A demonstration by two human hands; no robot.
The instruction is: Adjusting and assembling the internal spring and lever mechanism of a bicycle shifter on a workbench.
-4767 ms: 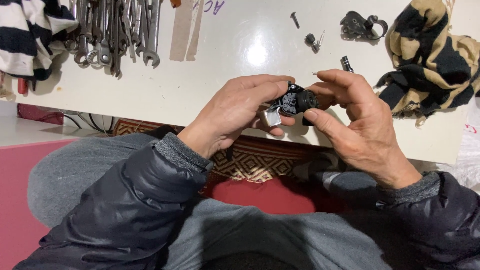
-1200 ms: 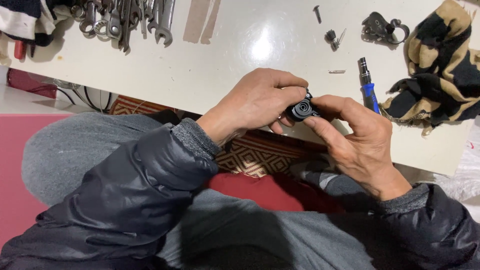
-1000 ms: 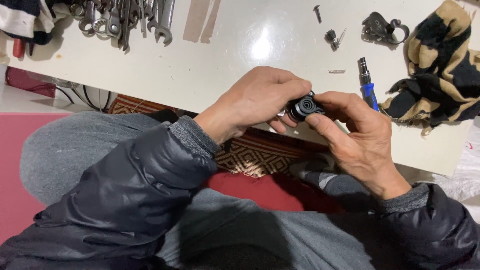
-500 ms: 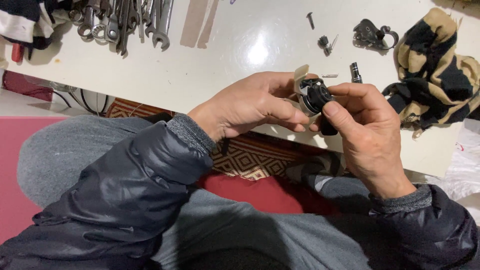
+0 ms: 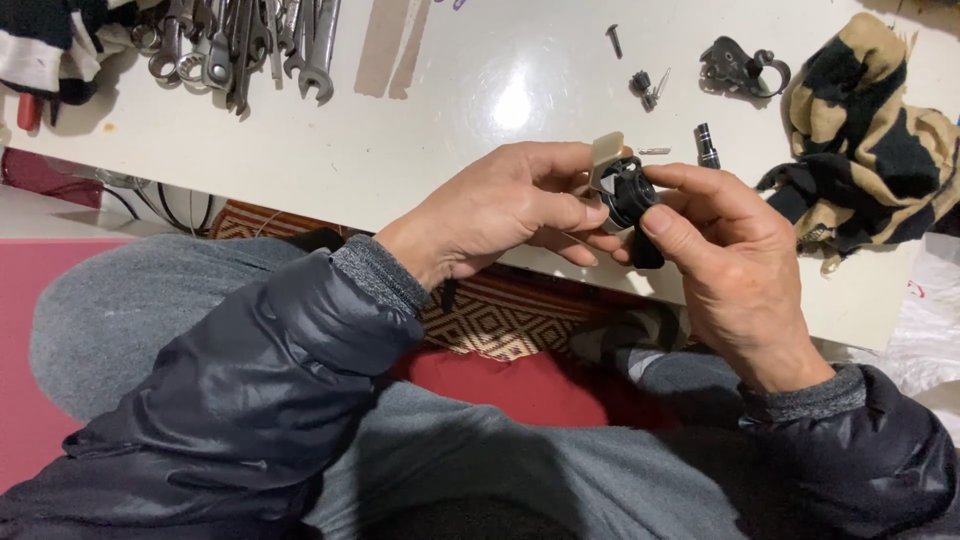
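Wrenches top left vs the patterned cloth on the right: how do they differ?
The wrenches are shiny grey metal, rigid, and lie bunched in a row; the patterned cloth is tan and black, soft, crumpled in a heap. Both rest on the white table, untouched by either hand.

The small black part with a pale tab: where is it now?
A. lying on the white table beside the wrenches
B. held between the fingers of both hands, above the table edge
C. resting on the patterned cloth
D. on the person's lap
B: the small black part sits pinched between the left hand and the right hand, off the white table.
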